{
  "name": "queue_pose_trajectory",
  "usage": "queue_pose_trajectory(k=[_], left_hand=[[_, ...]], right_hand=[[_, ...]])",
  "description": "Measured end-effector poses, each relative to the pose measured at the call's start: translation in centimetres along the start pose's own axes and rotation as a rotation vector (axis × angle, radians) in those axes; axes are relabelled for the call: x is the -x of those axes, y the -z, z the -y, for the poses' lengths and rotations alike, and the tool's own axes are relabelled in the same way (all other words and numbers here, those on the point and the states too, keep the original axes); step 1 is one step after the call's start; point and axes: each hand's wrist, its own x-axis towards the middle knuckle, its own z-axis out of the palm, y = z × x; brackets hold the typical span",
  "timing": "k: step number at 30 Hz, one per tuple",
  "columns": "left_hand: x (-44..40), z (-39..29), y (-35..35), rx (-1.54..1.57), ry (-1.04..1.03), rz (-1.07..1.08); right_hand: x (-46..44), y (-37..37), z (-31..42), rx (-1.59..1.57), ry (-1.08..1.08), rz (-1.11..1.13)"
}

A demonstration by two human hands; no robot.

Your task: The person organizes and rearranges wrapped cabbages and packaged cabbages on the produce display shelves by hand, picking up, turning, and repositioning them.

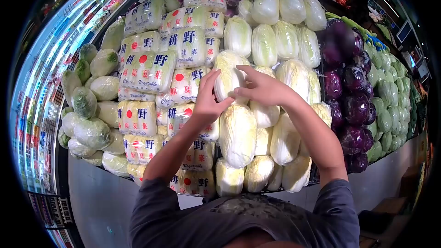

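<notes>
A plastic-wrapped napa cabbage point(228, 71) stands lengthwise between my two hands, near the middle of the display. My left hand point(209, 98) cups its left side, with the thumb across the lower end. From the right, my right hand point(261, 86) grips it, fingertips resting on its upper surface. Just below lies another wrapped napa cabbage point(238, 135), touching the held one or close to it. More wrapped cabbages point(285, 140) are piled under my right forearm. To the left of my left hand are cabbages in printed bags point(148, 71), stacked in rows.
Wrapped purple cabbages point(357, 108) form a column on the right, with pale green wrapped vegetables point(388, 94) beyond. Wrapped pale green vegetables point(92, 128) are heaped at the left edge. Behind them runs a lit shelf point(50, 92). Further cabbages point(265, 7) lie at the back.
</notes>
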Motion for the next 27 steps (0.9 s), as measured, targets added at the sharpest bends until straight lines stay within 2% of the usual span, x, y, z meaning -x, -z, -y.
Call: queue_pose_trajectory(k=[1, 3, 5, 8, 10, 11, 13, 14, 16, 17, 19, 21, 25, 27], left_hand=[[0.1, 0.0, 0.0, 0.118, 0.059, 0.017], [-0.1, -0.5, 0.3, 0.115, 0.057, 0.027], [-0.4, -1.5, 1.2, -0.112, 0.106, 0.125], [-1.1, -4.3, 2.6, -0.188, 0.176, 0.205], [-2.0, -6.5, 3.3, -0.360, 0.202, 0.265], [-2.6, -6.3, 3.4, -0.363, 0.195, 0.269], [-3.5, -5.5, 3.6, -0.498, 0.014, 0.162], [-4.0, -4.4, 3.4, -0.510, -0.133, 0.105], [-4.6, -3.8, 2.2, -0.526, -0.106, 0.087], [-4.8, -3.7, 1.3, -0.511, -0.098, 0.081], [-5.0, -2.4, -0.7, -0.493, -0.101, 0.072], [-5.0, -1.2, -2.1, -0.615, -0.172, -0.007], [-5.1, -1.0, -2.6, -0.584, -0.177, -0.057], [-4.5, -0.8, -2.6, -0.580, -0.180, -0.059]], right_hand=[[0.0, 0.4, 0.3, 0.032, 0.009, 0.026], [-0.1, 1.6, 0.8, 0.085, -0.001, 0.028], [-1.3, 3.4, 0.3, 0.048, 0.004, 0.004], [-4.9, 6.9, -1.1, -0.048, 0.003, -0.220], [-8.3, 8.7, -2.8, 0.185, 0.073, -0.563], [-10.3, 10.0, -3.4, 0.185, 0.073, -0.572], [-14.2, 11.7, -4.7, 0.218, -0.089, -0.788], [-15.8, 11.9, -5.3, 0.215, -0.082, -0.795], [-18.7, 12.5, -5.2, 0.185, -0.358, -0.895], [-19.7, 12.8, -4.8, 0.183, -0.339, -0.913], [-20.6, 12.2, -3.5, 0.044, -0.556, -0.997], [-21.2, 11.8, -2.7, 0.038, -0.575, -1.064], [-21.7, 11.3, -2.3, 0.022, -0.655, -1.162], [-21.0, 11.4, -2.7, -0.047, -0.575, -1.165]])
